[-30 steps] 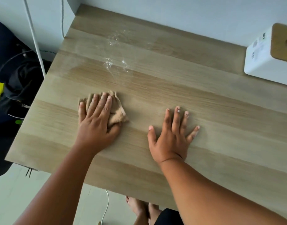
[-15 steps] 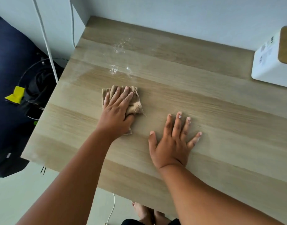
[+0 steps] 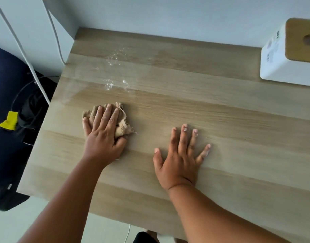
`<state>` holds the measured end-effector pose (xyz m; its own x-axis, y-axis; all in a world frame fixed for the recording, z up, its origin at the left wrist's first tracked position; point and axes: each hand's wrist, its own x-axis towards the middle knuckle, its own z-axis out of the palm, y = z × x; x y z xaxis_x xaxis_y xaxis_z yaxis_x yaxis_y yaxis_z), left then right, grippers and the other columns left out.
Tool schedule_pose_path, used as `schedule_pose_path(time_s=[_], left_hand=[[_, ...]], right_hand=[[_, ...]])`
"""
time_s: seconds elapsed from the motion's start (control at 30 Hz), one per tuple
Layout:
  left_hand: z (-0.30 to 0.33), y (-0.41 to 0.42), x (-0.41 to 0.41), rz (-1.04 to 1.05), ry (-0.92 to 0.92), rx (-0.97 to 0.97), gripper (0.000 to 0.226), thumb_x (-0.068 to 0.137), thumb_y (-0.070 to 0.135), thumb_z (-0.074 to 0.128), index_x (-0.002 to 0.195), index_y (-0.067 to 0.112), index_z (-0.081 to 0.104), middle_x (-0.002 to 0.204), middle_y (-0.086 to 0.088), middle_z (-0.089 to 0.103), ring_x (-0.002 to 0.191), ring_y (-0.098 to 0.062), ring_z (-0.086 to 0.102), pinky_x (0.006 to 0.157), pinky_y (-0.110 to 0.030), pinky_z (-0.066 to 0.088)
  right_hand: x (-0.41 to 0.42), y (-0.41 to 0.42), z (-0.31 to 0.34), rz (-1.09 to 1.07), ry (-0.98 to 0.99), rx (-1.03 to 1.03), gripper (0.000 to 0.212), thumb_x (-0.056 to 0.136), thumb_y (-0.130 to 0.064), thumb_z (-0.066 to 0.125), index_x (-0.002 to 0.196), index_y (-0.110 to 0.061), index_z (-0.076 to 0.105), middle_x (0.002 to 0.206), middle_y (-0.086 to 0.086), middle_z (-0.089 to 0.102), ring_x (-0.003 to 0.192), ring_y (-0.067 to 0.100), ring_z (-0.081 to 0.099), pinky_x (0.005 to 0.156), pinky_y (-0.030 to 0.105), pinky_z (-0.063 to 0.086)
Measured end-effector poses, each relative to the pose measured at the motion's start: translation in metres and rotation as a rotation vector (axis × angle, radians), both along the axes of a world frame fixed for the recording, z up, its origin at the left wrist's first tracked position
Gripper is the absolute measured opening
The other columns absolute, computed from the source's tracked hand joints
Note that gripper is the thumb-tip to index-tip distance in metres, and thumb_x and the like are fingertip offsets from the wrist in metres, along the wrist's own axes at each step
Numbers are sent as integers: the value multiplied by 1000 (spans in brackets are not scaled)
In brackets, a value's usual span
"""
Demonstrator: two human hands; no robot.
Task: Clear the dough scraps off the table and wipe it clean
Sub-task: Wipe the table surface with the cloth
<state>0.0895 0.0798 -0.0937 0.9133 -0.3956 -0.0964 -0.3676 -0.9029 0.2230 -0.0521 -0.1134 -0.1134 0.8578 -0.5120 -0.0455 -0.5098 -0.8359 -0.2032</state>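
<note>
Our left hand [image 3: 103,137], arm outstretched, presses crumpled tan cloth [image 3: 121,120] onto table [image 3: 220,120], fingers flat, thumb hooking cloth's edge. Our right hand [image 3: 180,163] rests flat beside it, fingers spread, holding nothing. White dough scraps [image 3: 109,85] beyond cloth.

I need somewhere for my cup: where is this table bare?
The widest bare stretch of the table lies between the right hand and the white box. The left side is crowded: the left hand presses a cloth, with wet smears beyond it.
</note>
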Motion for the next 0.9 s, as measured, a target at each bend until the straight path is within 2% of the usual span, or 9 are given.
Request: schedule_pose_path(time_s=[0.07,0.13,0.27,0.47,0.67,0.9], left_hand=[[-3,-11,17,5,-27,2,95,85,75,44,163,24,26,173,0,15,161,-22,4,125,-63,2],[-4,-24,33,12,-29,3,97,86,83,38,163,24,25,173,-2,14,161,-23,2,125,-63,2],[-5,-50,66,-17,-9,-1,77,97,70,27,163,30,22,174,-1,2,160,-23,-9,126,-60,-3],[-5,-74,84,-102,5,2,69,101,57,26,163,28,24,174,5,8,160,-18,-6,127,-55,-5],[-6,-48,54,-241,-44,-27,69,102,58,26,162,23,30,172,1,18,161,-20,5,128,-53,4],[-13,9,-6,-330,-98,-58,67,102,49,43,161,20,32,171,-1,21,160,-21,12,126,-56,19]], right_hand=[[0,0,0,1,7,-4,88,90,-62,48,162,-15,33,174,10,12,161,38,5,118,78,4],[-1,0,0,8,26,-14,88,90,-63,45,163,-15,32,175,10,10,161,37,5,118,77,4],[-1,-2,2,14,81,-38,87,93,-66,39,164,-17,29,175,10,10,161,37,4,119,77,5],[0,-2,1,10,105,-71,86,93,-68,37,164,-19,28,175,9,12,161,36,4,120,76,5],[0,-1,-2,2,78,-113,87,92,-68,41,163,-20,29,175,8,12,161,35,5,120,75,6],[-1,-1,-6,-11,65,-114,88,89,-68,44,163,-23,29,175,5,11,161,34,5,120,75,7]])
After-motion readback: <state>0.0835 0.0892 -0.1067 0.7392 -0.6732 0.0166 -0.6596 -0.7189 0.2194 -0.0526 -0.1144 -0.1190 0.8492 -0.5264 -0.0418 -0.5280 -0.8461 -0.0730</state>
